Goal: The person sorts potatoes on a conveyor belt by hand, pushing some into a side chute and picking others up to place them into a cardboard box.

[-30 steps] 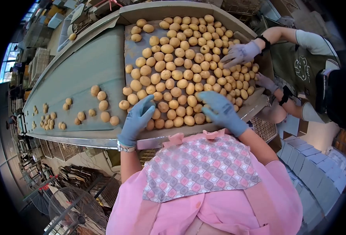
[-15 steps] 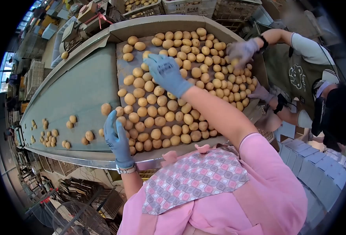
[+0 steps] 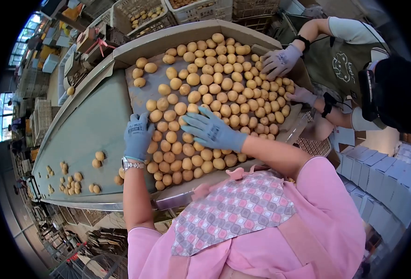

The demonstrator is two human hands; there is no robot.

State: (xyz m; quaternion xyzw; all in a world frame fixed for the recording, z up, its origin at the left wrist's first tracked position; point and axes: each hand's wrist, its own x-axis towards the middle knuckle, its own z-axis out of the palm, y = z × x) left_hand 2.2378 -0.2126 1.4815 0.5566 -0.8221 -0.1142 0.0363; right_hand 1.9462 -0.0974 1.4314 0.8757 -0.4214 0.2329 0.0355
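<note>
Many round tan potatoes [image 3: 222, 96] cover the grey sorting surface [image 3: 145, 93]. My right hand [image 3: 212, 130], in a blue glove, lies palm down over the near-middle potatoes with its fingers spread. Some potatoes are hidden beneath its fingers and palm. Also blue-gloved, my left hand [image 3: 138, 137] is at the border between the grey surface and the green belt [image 3: 84, 125]. Its fingers point away from me, stretched out beside the leftmost potatoes. No potato shows in its grasp, though its palm side is hidden. A wristwatch [image 3: 132, 163] is on my left wrist.
Opposite at the right, a co-worker's gloved hands [image 3: 282, 61] touch the far potatoes. A raised cardboard-coloured rim [image 3: 182, 33] bounds the back. Potato clusters [image 3: 73, 183] lie along the belt. Plastic crates [image 3: 145, 18] stand behind, and stacked pale boxes [image 3: 377, 172] are at right.
My right hand has come back toward me from the far-left potatoes, and its fingers are now spread. My left hand has moved farther away from me along the belt's border. The view has shifted.
</note>
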